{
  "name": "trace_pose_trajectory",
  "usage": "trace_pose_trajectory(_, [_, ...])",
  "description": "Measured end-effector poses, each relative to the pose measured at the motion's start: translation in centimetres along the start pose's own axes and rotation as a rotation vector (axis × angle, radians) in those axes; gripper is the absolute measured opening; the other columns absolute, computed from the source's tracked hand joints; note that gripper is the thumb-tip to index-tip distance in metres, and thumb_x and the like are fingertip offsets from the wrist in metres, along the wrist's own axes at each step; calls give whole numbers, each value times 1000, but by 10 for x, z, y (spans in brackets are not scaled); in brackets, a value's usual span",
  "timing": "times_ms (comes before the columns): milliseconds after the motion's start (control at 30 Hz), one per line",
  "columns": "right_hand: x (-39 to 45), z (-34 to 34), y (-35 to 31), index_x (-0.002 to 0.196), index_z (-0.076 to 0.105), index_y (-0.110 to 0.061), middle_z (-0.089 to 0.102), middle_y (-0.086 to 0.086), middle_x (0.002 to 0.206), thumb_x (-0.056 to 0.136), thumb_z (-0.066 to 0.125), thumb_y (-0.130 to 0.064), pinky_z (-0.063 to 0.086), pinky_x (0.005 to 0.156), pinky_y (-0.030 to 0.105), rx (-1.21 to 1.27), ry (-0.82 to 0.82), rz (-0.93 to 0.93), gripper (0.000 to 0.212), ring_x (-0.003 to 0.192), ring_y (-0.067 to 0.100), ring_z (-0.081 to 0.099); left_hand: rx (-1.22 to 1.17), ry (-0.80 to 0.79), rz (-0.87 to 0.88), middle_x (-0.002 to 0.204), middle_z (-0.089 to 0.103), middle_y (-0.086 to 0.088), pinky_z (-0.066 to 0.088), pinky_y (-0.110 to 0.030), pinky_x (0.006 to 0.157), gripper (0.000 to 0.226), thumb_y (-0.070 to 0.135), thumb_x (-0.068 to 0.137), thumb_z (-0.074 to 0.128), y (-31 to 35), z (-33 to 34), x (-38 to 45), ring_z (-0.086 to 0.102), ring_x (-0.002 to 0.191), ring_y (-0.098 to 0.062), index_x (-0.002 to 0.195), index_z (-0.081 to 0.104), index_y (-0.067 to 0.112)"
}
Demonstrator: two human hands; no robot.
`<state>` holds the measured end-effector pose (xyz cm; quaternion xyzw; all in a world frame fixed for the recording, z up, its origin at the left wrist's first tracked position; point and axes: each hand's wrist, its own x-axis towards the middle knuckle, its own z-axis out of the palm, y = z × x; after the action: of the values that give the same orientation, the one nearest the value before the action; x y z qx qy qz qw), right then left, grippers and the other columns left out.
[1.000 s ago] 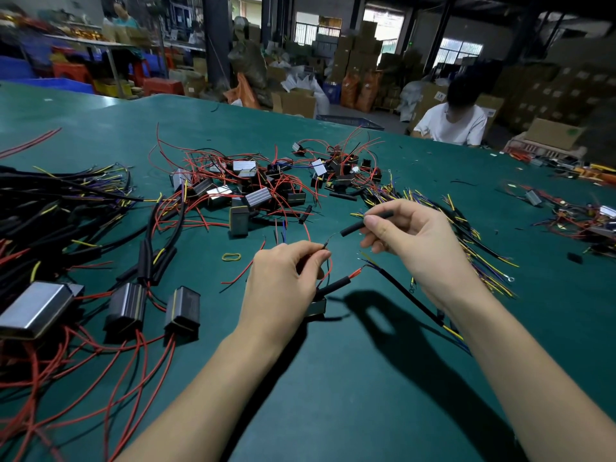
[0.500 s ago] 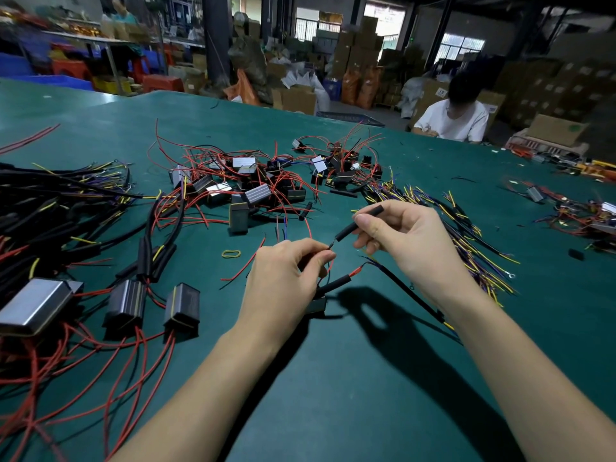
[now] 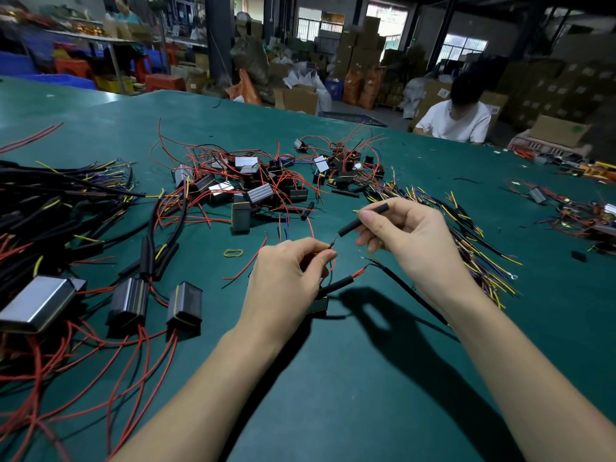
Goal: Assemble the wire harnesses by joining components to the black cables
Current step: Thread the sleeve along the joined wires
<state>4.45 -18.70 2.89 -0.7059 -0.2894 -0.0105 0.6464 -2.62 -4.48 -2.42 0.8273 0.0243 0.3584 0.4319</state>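
Note:
My right hand (image 3: 410, 240) pinches a short black sleeve tube (image 3: 361, 220) between thumb and fingers, tilted with its lower end toward my left hand. My left hand (image 3: 288, 278) pinches a thin red wire (image 3: 331, 261) whose tip meets the tube's lower end. Under my left hand lie a second black tube (image 3: 336, 284) with a red wire end and a small black box component (image 3: 320, 305). A black cable (image 3: 410, 293) runs from there back under my right wrist.
A heap of black cables (image 3: 50, 215) and metal-faced boxes (image 3: 128, 300) with red wires lies at left. A pile of loose components (image 3: 260, 188) sits ahead, yellow-purple wires (image 3: 466, 248) at right. A yellow rubber band (image 3: 233, 252) lies near. A person (image 3: 456, 115) sits across the green table (image 3: 333, 378).
My right hand has tilted and brought the black tube's lower end down to the wire tip held by my left hand. My left hand has stayed in place.

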Motion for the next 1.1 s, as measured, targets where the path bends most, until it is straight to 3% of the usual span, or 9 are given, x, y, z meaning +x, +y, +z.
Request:
trace_pose_trajectory(200, [0,1,-2,83,65,-5,66,-1,62,89,61,-1,49,56,18,-95,-61,-8,8,56,9,61,8,-20,10,68,70,-1,50,-37,70,6,19,85,70,1,0,1,64,67,-19,84,75,15])
trace_pose_trajectory(333, [-1,3,-1,80,65,-9,66,-1,65,90,60,-1,47,53,18,-122,-137,45,13,57,11,61,-82,-16,-41,61,68,2,39,-11,56,14,18,80,75,6,-3,1,57,54,-4,93,69,17])
trace_pose_trajectory(467, [-1,2,0,79,67,-12,66,-1,65,89,63,-6,43,53,16,-230,-208,51,13,56,9,60,-126,-117,-71,62,69,5,36,-4,57,33,16,75,79,7,-10,2,55,56,-2,100,59,20])
trace_pose_trajectory(600, [-4,9,2,73,70,-21,69,4,68,84,70,-12,42,58,17,-418,-304,33,14,54,-1,51,-39,-285,5,70,70,9,38,-11,66,36,22,72,82,1,-22,7,59,67,-3,101,61,22])
trace_pose_trajectory(667, [-8,14,4,74,73,-18,67,-2,64,82,72,-14,34,53,8,-488,-328,10,9,47,-5,48,-39,-315,12,73,70,8,38,-14,69,32,24,74,81,-1,-26,7,61,72,-5,99,62,21])
trace_pose_trajectory(833, [-8,13,3,74,74,-17,65,-6,62,80,74,-16,34,49,5,-491,-333,7,6,44,-6,48,-42,-321,15,72,71,9,35,-11,67,26,19,76,78,-4,-25,8,57,68,-3,97,63,21])
trace_pose_trajectory(900, [-5,8,2,74,71,-23,69,-4,69,78,76,-18,38,56,8,-439,-318,37,8,51,-5,52,-51,-314,10,69,70,11,34,-10,66,23,17,78,77,-4,-24,8,55,65,-2,95,62,21])
trace_pose_trajectory(1000, [-3,-2,1,78,70,-22,73,-1,75,80,74,-15,50,71,24,-282,-255,47,9,68,5,64,-48,-324,16,67,69,16,33,-12,68,19,18,80,75,-3,-25,8,55,65,-1,91,60,24])
trace_pose_trajectory(1100, [-3,-5,1,77,70,-21,72,-3,72,84,70,-13,51,72,25,-294,-236,-20,10,69,7,64,-21,-353,24,68,68,17,34,-17,71,17,20,82,73,-3,-25,7,56,67,-3,89,59,28])
